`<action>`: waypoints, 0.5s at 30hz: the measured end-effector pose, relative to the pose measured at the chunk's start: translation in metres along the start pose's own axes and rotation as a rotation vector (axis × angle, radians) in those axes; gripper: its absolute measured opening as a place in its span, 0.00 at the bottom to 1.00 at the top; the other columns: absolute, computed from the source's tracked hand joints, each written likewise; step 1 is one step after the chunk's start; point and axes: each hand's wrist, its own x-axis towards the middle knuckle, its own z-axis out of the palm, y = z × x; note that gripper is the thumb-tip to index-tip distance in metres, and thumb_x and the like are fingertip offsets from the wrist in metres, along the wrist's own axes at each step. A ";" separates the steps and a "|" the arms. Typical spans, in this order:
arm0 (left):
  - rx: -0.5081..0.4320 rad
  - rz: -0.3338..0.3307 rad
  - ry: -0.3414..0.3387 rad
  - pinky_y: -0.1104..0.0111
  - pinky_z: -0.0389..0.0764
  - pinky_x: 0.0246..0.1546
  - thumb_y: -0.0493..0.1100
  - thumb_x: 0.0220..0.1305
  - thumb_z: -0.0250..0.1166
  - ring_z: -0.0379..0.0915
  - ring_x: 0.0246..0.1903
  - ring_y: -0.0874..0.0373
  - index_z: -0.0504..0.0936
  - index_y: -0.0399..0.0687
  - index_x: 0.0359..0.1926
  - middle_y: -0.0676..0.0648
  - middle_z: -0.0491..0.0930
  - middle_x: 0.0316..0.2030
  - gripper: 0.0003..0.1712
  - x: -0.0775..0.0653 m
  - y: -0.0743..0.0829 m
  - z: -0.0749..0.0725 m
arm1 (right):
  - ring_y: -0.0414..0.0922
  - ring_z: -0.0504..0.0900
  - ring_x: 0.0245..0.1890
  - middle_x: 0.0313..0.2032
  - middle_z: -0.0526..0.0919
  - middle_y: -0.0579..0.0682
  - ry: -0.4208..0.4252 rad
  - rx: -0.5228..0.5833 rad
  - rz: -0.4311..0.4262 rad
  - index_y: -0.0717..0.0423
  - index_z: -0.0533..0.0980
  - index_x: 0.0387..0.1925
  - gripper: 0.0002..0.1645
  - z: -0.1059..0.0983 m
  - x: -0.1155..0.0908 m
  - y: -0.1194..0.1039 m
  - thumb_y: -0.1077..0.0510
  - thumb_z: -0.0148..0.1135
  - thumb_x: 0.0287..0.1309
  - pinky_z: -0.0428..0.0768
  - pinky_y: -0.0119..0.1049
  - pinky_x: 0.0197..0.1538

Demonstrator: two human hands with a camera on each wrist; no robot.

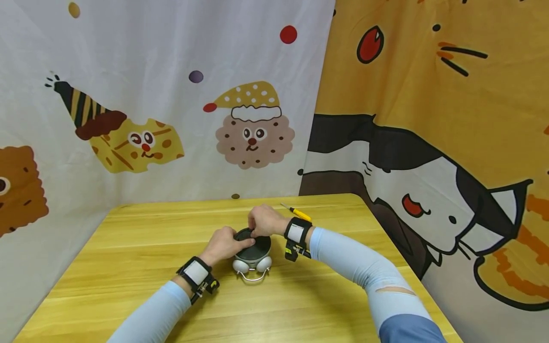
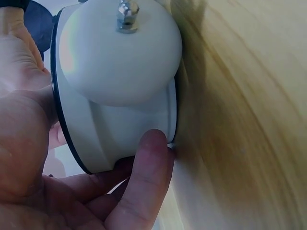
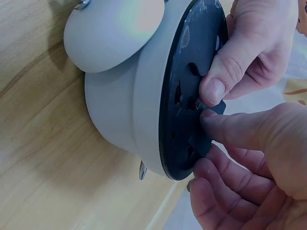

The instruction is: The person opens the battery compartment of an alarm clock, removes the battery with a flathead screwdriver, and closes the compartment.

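Observation:
A white twin-bell alarm clock [image 1: 260, 248] lies face down on the wooden table, its black back upward and its bells and wire handle toward me. My left hand [image 1: 223, 245] grips its left side, fingers [image 2: 146, 177] round the casing and thumb pressing on the back. From the far right, my right hand [image 1: 267, 221] reaches over the back. In the right wrist view, its thumb and curled fingers pinch a small black battery cover [image 3: 219, 107] that sticks up from the back plate [image 3: 178, 155]. Fingers partly hide the cover.
A yellow-handled screwdriver [image 1: 300, 214] lies near the table's far edge, just beyond my right wrist. The wooden table [image 1: 141, 247] ends at patterned cloth curtains [image 1: 163, 62] behind and to the right.

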 end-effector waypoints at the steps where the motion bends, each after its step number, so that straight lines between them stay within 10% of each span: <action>1: 0.002 0.001 0.002 0.69 0.63 0.23 0.63 0.66 0.79 0.67 0.20 0.59 0.80 0.48 0.22 0.53 0.71 0.18 0.30 0.000 0.000 0.000 | 0.42 0.86 0.37 0.38 0.93 0.46 0.002 0.006 -0.003 0.49 0.90 0.38 0.09 0.000 -0.001 0.000 0.54 0.86 0.62 0.85 0.33 0.40; 15: 0.036 0.022 0.027 0.70 0.61 0.23 0.64 0.65 0.79 0.66 0.19 0.59 0.78 0.49 0.19 0.54 0.69 0.17 0.32 0.000 -0.001 0.000 | 0.40 0.87 0.34 0.34 0.93 0.45 0.067 -0.048 -0.102 0.49 0.91 0.36 0.04 0.004 -0.007 -0.004 0.58 0.83 0.63 0.84 0.30 0.38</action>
